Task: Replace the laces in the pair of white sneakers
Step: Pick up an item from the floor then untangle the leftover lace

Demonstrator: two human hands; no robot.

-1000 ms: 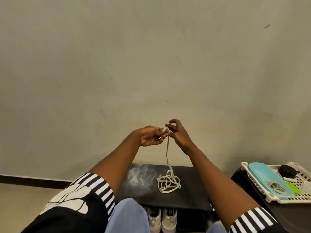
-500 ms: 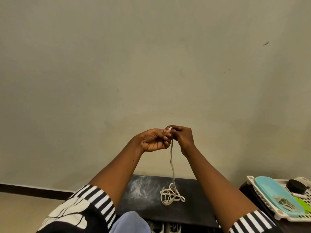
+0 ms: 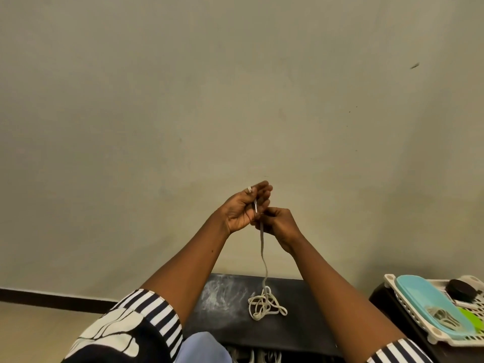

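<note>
With left hand [image 3: 242, 209], holds the lace [image 3: 262, 247] end against loosely curled fingers — with right hand [image 3: 281, 225], pinches it just below — slack dangling to a heap on the tabletop [image 3: 225, 320].

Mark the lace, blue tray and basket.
lace [image 3: 261, 239]: head view, on the hanging strand.
blue tray [image 3: 429, 307]: head view, on its middle.
basket [image 3: 392, 285]: head view, on the left rim.
</note>
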